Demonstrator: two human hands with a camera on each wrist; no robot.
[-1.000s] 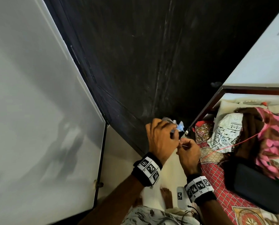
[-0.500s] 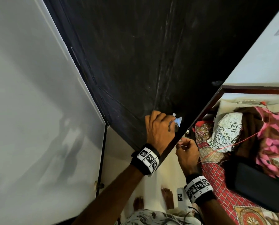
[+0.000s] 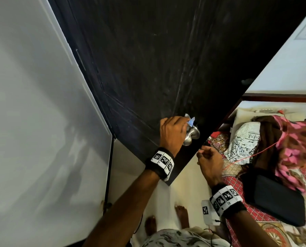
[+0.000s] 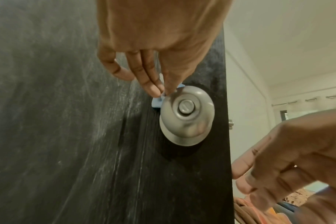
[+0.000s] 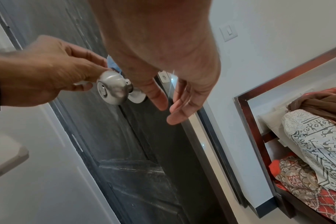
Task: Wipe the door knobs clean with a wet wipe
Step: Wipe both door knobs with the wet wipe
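Right, we saw the left hand (image 3: 171,134) pinch the blue wet wipe (image 4: 157,102) against the upper-left rim of the steel knob (image 4: 186,115), mid-frame on the dark door (image 3: 157,68). Right hand (image 5: 175,84), fingers relaxed and holding nothing, sat lower right, farther off; we judged left would wipe.

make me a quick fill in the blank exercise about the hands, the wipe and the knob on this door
1. The left hand pinches a crumpled wet wipe of ____ colour.
2. The wipe sits against the silver door knob on a door that is ____ in colour.
3. The right hand holds ____.
4. Of the two hands, the one nearer the door's free edge is the ____ hand.

Missing words: blue; black; nothing; right
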